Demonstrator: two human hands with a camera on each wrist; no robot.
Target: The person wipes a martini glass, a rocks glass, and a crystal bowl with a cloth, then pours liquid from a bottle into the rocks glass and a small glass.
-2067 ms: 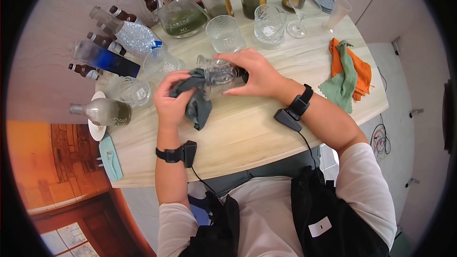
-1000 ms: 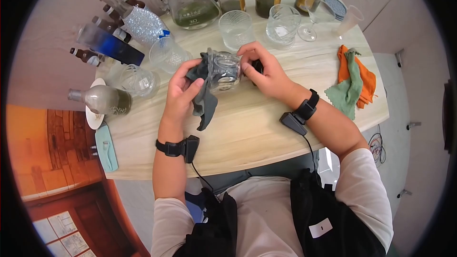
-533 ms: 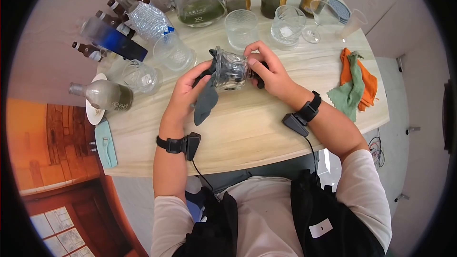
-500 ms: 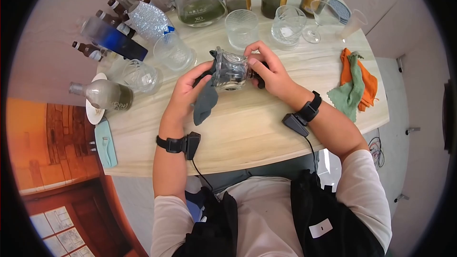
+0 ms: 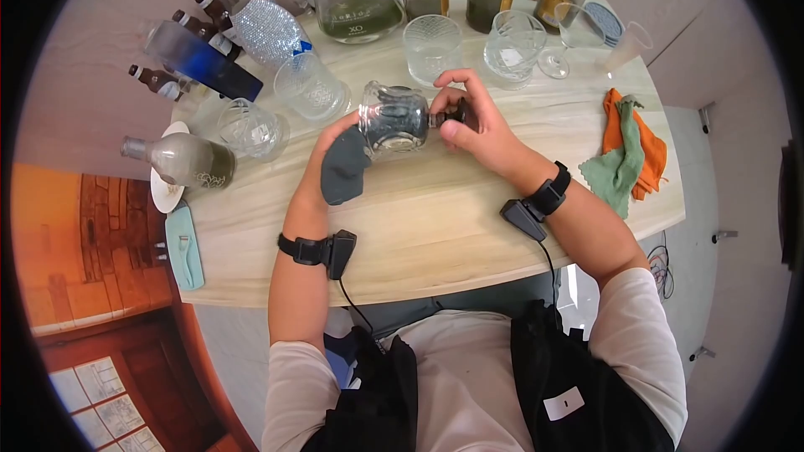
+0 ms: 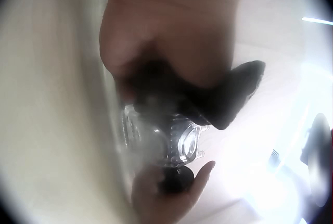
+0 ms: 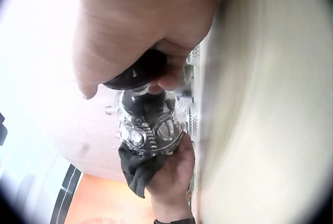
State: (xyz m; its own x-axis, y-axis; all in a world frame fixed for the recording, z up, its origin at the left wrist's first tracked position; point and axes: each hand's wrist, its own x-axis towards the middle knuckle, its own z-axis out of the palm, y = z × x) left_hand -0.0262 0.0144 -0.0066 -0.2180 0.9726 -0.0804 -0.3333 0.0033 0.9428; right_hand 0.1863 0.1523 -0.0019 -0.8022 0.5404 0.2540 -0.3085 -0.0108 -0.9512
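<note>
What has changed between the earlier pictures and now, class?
The dark grey cloth has gone deeper into the glass; its loose end now drapes over the left hand. The right hand still holds the black foot. The orange cloth and green cloth stayed put.

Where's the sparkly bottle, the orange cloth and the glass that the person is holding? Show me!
Sparkly bottle [image 5: 266, 32]: head view, on its glittery side.
Orange cloth [image 5: 653, 152]: head view, on its right part.
Held glass [image 5: 395, 120]: head view, middle of its bowl.
</note>
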